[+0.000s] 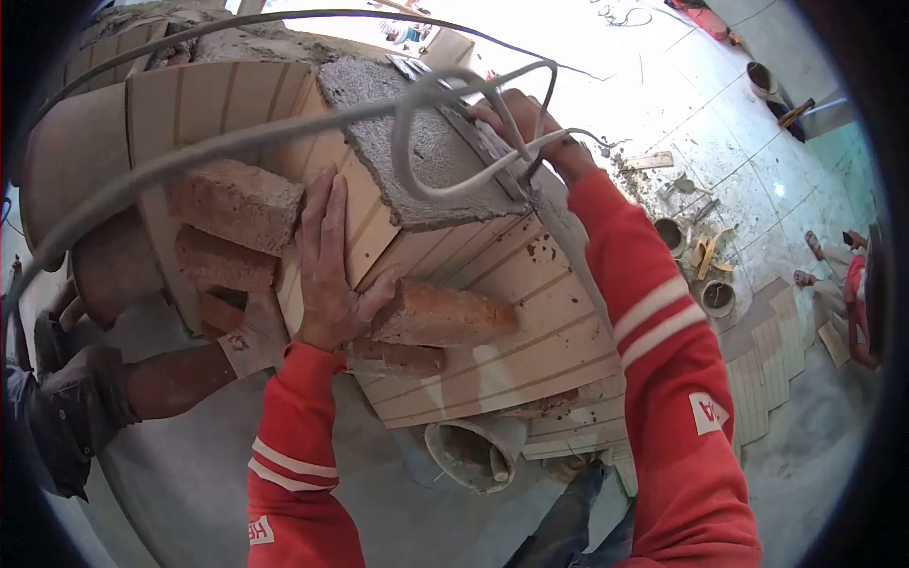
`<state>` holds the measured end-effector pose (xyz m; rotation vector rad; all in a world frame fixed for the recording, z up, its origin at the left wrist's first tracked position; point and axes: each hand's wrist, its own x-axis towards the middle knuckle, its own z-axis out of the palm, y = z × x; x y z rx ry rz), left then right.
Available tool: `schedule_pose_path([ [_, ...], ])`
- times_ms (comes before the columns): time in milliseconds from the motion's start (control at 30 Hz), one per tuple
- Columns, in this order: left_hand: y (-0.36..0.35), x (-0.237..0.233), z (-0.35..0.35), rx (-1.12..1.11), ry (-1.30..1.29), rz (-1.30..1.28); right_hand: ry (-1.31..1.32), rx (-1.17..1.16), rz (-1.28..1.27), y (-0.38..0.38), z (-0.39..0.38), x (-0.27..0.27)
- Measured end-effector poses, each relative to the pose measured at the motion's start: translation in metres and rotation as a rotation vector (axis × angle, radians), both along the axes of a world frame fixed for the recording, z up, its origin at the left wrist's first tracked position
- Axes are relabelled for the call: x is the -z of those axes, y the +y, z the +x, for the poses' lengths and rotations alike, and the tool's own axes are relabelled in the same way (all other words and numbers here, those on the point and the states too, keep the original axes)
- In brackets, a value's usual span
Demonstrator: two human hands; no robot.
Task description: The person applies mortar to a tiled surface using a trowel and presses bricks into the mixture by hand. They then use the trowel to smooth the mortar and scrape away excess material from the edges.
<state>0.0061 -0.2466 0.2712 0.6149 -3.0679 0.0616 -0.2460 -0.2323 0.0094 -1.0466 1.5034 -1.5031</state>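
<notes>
My left hand (327, 260) lies against the corner of a column faced with beige grooved tiles (374, 222), fingers stretched out and thumb apart. Beside its thumb a red brick (445, 312) leans on the tiled face; another brick (237, 204) is on its other side. Grey wet mortar (417, 142) covers the column's top. At the far edge of that mortar, my right hand (530, 118) has its fingers bent at a long grey, mortar-smeared edge piece (483, 142). Cables partly cover this hand, and what it grips cannot be made out.
Grey cables (246, 142) loop across the view in front of the column. A bucket (473, 454) stands below it. Tools, scraps and another bucket (717, 298) lie on the floor at right. One person's leg (180, 379) is at left, another person (852, 293) at far right.
</notes>
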Motion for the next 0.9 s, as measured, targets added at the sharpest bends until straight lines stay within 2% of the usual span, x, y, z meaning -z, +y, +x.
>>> schedule_pose_path([
  [33, 0.001, 0.001, 0.000, -0.008, 0.005, 0.011, 0.134, 0.029, -0.104, 0.011, 0.003, 0.003],
  [67, 0.000, 0.001, 0.001, 0.006, 0.003, 0.008, 0.133, 0.025, -0.091, 0.032, 0.008, 0.012],
  [133, -0.002, 0.002, 0.000, 0.024, 0.004, 0.005, 0.041, -0.033, 0.124, 0.071, 0.016, 0.042],
  [167, -0.002, 0.003, 0.000, 0.027, 0.009, -0.002, 0.041, -0.031, 0.127, 0.074, 0.015, 0.053],
  [233, -0.004, 0.003, 0.002, 0.029, 0.012, -0.012, 0.017, -0.036, 0.141, 0.072, 0.014, 0.065],
  [300, -0.006, 0.006, 0.006, 0.045, 0.029, -0.015, 0.220, 0.080, 0.114, 0.031, 0.008, 0.071],
  [367, -0.005, 0.005, 0.003, 0.037, 0.005, -0.034, 0.126, 0.022, 0.097, 0.003, -0.004, 0.041],
  [433, -0.003, 0.003, -0.001, 0.024, -0.011, -0.059, 0.069, 0.025, 0.045, 0.006, 0.000, 0.043],
  [567, -0.001, 0.004, -0.003, 0.034, -0.001, -0.030, 0.049, -0.069, 0.169, 0.114, 0.021, 0.056],
  [667, -0.005, 0.003, 0.000, 0.051, -0.017, -0.054, 0.029, 0.015, 0.129, 0.097, 0.025, 0.088],
  [700, -0.004, 0.002, 0.003, 0.041, -0.029, -0.039, 0.050, 0.030, 0.101, 0.069, 0.020, 0.090],
  [733, -0.003, 0.001, 0.004, 0.035, -0.029, -0.045, 0.126, 0.016, 0.096, 0.035, 0.010, 0.085],
  [767, -0.001, 0.001, 0.005, 0.027, -0.050, -0.058, 0.087, 0.024, 0.081, 0.005, 0.004, 0.071],
  [800, -0.002, 0.001, 0.005, 0.023, -0.073, -0.070, 0.146, 0.092, -0.051, -0.022, 0.004, 0.067],
  [833, -0.002, 0.000, 0.004, 0.015, -0.081, -0.072, 0.126, -0.009, 0.007, -0.012, -0.007, 0.024],
  [900, -0.001, 0.001, -0.002, 0.041, -0.012, -0.027, 0.118, -0.019, -0.043, 0.008, 0.002, 0.027],
])
